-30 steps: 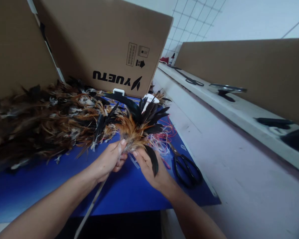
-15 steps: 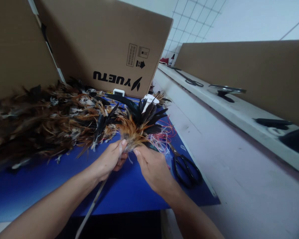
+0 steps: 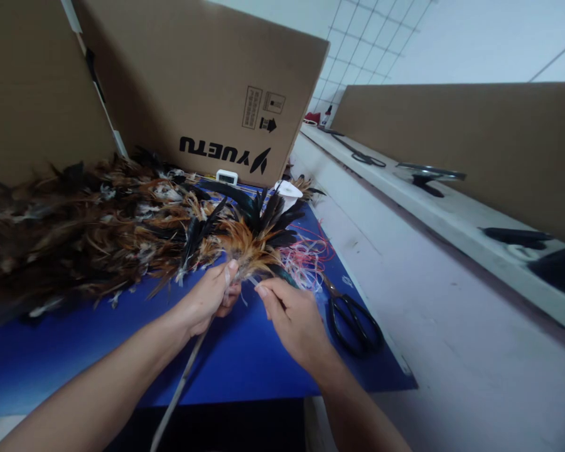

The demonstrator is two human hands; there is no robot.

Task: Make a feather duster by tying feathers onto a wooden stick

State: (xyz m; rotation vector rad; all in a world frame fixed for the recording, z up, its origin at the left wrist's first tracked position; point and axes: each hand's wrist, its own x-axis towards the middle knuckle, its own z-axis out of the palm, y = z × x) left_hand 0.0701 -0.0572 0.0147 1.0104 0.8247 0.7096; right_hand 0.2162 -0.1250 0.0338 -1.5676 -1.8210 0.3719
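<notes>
My left hand (image 3: 216, 292) is closed around the stick of a feather duster. Its thin pale stick (image 3: 179, 389) slants down past the near edge of the table. Brown and black feathers (image 3: 247, 242) fan out from the stick's top, just beyond my fingers. A pale band lies across my left thumb. My right hand (image 3: 289, 314) is closed in a pinch beside the base of the feathers, on a thin whitish strip (image 3: 254, 280) that runs to the bundle. Black-handled scissors (image 3: 353, 323) lie to the right of my right hand.
Loose feathers (image 3: 98, 232) are heaped along the left of the blue tabletop (image 3: 245, 376). Red and white strings (image 3: 306, 257) lie behind the scissors. A cardboard box (image 3: 207, 81) stands at the back. On the right, a white ledge (image 3: 405, 188) carries another pair of scissors (image 3: 367, 159).
My right hand has drawn slightly away from the feather base, and the whitish strip now shows between its fingertips and the bundle. My left hand keeps its hold on the stick.
</notes>
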